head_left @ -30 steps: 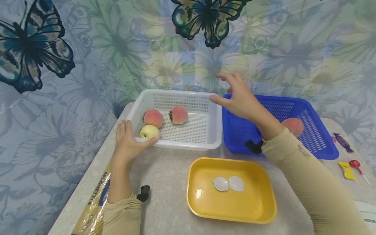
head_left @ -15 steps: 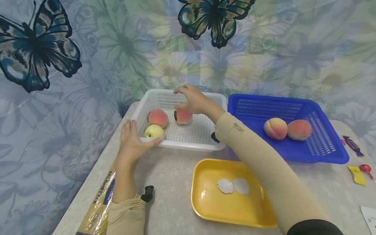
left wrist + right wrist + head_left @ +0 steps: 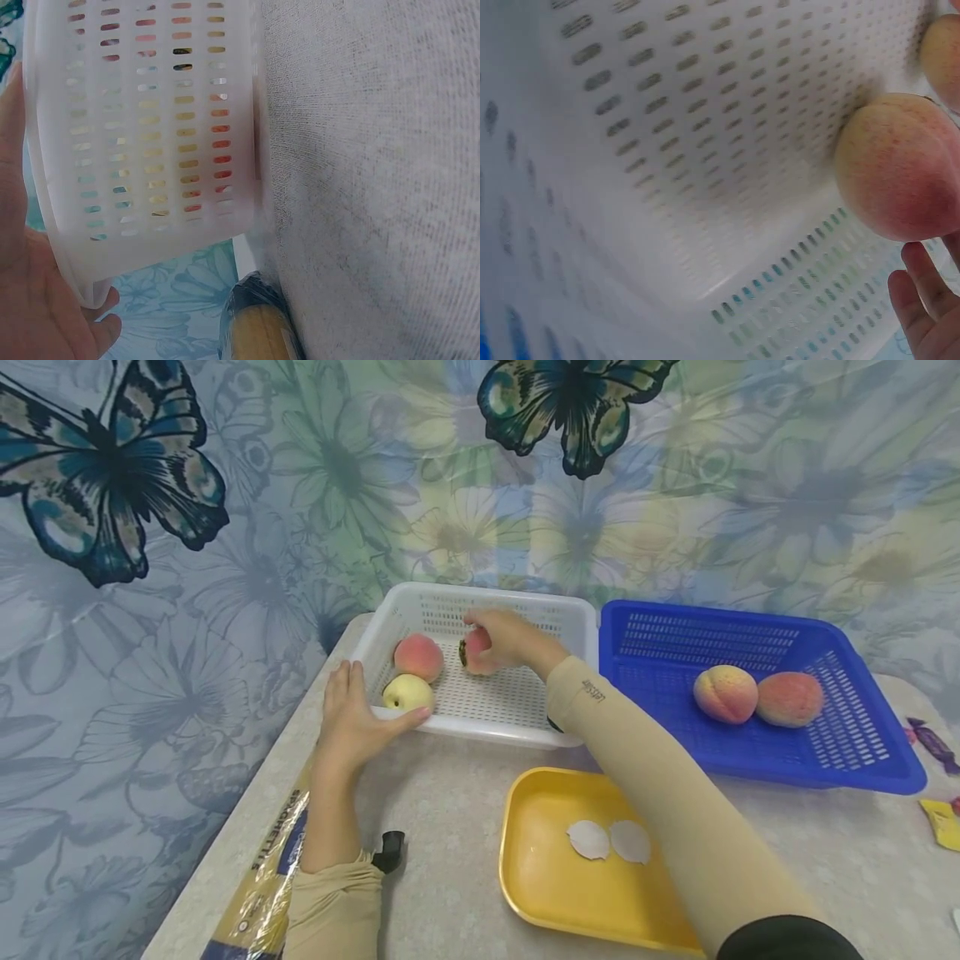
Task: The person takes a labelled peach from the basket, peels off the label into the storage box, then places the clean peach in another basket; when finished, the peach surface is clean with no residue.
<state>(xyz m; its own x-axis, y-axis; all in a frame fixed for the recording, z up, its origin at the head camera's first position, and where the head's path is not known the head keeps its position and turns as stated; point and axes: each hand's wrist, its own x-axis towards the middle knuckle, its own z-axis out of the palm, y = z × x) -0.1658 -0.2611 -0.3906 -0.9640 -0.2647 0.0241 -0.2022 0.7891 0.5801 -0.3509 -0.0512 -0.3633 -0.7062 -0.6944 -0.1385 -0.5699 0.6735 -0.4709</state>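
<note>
My left hand [image 3: 348, 727] holds the near left corner of the white basket [image 3: 502, 732], thumb over the front rim and fingers along the left side. Inside the basket, my right hand [image 3: 517, 639] curls round a pink peach [image 3: 477, 653] with a dark, rough end; part of it is hidden by the hand. The right wrist view shows this peach [image 3: 900, 169] with fingertips [image 3: 915, 259] right at its side. To its left lie another pink peach [image 3: 418, 657] and a pale yellow round fruit [image 3: 409, 692], close together near the left hand's thumb.
A blue basket [image 3: 652, 735] stands right of the white one, holding two peaches [image 3: 725, 693]. In front is a yellow tray [image 3: 555, 893] with two white pieces [image 3: 588, 840], partly under the right sleeve. A spaghetti packet [image 3: 258, 877] lies at left, wrapped candies [image 3: 941, 822] at right.
My right hand has moved left from above the blue basket into the white basket and closed round the dark-ended peach. The left hand stays at its corner; the whole view has shifted slightly.
</note>
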